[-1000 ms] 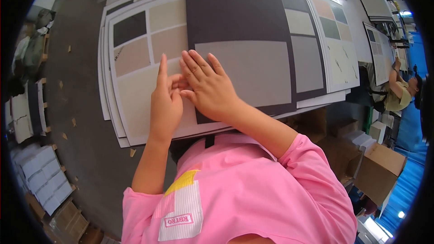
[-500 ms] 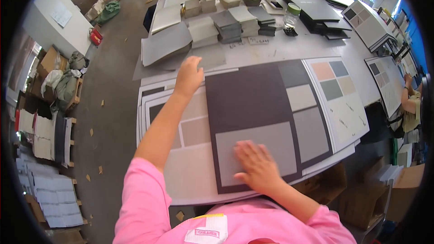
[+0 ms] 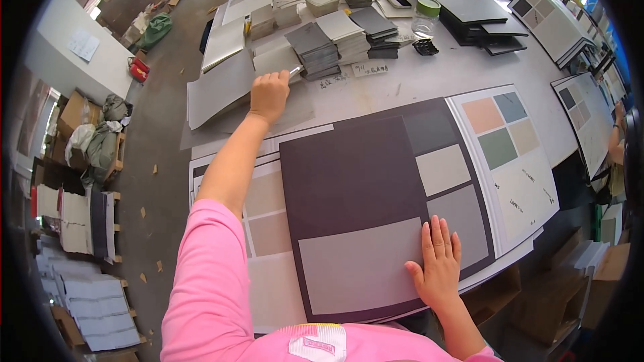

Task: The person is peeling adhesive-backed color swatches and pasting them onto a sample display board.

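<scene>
A dark sample board (image 3: 345, 181) lies open before me, with a large grey panel (image 3: 359, 268) at its lower part and smaller grey and cream panels on its right side. My right hand (image 3: 439, 261) rests flat there, fingers stretched, over the right edge of the large grey panel. At the near side of the card stacks, my left hand (image 3: 270, 94) is closed with curled fingers. A small pale, shiny tip shows beside its fingers; what it belongs to is unclear. Just beyond that hand stands a pale beige card stack (image 3: 276, 59), next to large grey sheets (image 3: 221, 87).
Several stacks of grey and beige cards stand at the back, near a green-lidded jar (image 3: 425, 19) and a phone (image 3: 397, 0). Dark folders (image 3: 463, 7) lie at the back right. Another person (image 3: 616, 137) is at the right edge.
My right hand has slid rightward across the grey panel and now lies still. My left hand has moved slightly left to the beige stack, its fingers curled. The view has shifted a little.
</scene>
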A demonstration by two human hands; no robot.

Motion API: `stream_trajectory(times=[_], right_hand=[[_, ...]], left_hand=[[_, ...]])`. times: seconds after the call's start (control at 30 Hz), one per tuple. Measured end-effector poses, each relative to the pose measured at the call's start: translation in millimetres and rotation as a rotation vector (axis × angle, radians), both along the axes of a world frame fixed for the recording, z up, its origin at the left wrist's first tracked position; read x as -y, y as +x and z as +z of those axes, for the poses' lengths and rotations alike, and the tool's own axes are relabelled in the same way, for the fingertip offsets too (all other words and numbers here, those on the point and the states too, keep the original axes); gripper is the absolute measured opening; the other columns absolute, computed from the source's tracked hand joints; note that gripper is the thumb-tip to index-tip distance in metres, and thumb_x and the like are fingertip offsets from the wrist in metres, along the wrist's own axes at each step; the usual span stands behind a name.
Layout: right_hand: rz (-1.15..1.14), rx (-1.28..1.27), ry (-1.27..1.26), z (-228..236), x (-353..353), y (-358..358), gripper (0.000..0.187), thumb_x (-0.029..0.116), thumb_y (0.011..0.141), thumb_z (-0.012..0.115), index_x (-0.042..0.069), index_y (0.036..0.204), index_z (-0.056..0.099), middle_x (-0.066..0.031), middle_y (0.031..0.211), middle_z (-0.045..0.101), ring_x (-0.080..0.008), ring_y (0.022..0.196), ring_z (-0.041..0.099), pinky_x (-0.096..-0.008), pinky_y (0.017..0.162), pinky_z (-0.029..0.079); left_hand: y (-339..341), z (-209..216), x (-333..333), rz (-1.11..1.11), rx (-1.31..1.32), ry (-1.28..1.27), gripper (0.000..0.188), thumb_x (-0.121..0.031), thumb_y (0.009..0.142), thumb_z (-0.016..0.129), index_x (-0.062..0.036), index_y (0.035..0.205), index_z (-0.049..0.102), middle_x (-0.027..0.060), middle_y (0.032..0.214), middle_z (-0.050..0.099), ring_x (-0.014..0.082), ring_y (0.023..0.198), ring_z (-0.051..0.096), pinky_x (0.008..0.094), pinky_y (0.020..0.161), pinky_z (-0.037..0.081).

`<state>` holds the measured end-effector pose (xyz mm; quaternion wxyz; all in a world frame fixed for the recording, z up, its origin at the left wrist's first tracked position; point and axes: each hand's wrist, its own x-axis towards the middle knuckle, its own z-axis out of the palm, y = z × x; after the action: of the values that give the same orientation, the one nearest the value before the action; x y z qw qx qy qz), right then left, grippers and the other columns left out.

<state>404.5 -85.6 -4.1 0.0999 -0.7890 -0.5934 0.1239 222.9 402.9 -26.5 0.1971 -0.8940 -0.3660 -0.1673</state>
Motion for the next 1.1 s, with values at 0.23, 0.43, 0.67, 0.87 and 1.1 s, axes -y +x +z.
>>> stream_trajectory(times=[0.23,0.43,0.67,0.87,1.1], right_hand=[[-0.014,-0.058,0.248,20.5,-7.3,-4.5,0.066,0.041,0.094,0.063,-0.001,0.141,0.046,-0.0206,0.157,0.033,-0.0405,0.147,0.026,-0.0511,0.118,0.017],[-0.002,-0.964,0.569,41.9,-58.7,-48.1,0.026,0.019,0.090,0.069,0.002,0.106,0.060,-0.0098,0.107,0.059,-0.0202,0.095,0.062,-0.0337,0.078,0.050],[0.114,-1.477,0.176,34.4,-39.7,-69.1,0.008,0.006,0.094,0.062,0.001,0.089,0.059,0.0031,0.081,0.055,-0.0037,0.071,0.049,-0.0196,0.060,0.039],[0.175,-1.755,0.175,24.4,-24.4,-81.8,0.017,0.016,0.095,0.069,0.003,0.089,0.060,0.0029,0.076,0.056,-0.0039,0.067,0.052,-0.0206,0.060,0.044],[-0.036,-1.880,0.154,26.6,-9.6,-85.8,0.016,0.016,0.095,0.068,0.004,0.089,0.060,0.0029,0.076,0.055,-0.0046,0.066,0.053,-0.0202,0.059,0.044]], left_hand=[[5.7,48.4,138.4,-0.125,0.568,-0.329,0.016,-0.002,0.088,0.057,0.0013,0.102,0.052,0.0208,0.097,0.061,0.0402,0.089,0.061,0.0460,0.078,0.050],[-12.4,47.6,352.4,-0.411,0.762,-1.025,0.029,0.006,0.084,0.056,-0.0014,0.107,0.039,0.0331,0.142,0.040,0.0499,0.132,0.043,0.0451,0.105,0.041],[-44.8,57.8,410.1,-0.266,0.954,-1.209,0.089,-0.005,0.082,0.071,-0.0068,0.153,0.018,0.0243,0.157,0.016,0.0394,0.135,0.039,0.0485,0.108,0.037],[-57.9,57.2,425.5,-0.397,0.982,-1.628,0.082,-0.016,0.084,0.060,-0.0097,0.154,0.018,0.0191,0.142,0.037,0.0359,0.134,0.040,0.0449,0.109,0.038],[-57.8,63.2,436.9,-0.318,1.009,-1.942,0.088,-0.015,0.085,0.060,-0.0139,0.156,0.008,0.0190,0.141,0.035,0.0298,0.128,0.046,0.0418,0.103,0.043]])
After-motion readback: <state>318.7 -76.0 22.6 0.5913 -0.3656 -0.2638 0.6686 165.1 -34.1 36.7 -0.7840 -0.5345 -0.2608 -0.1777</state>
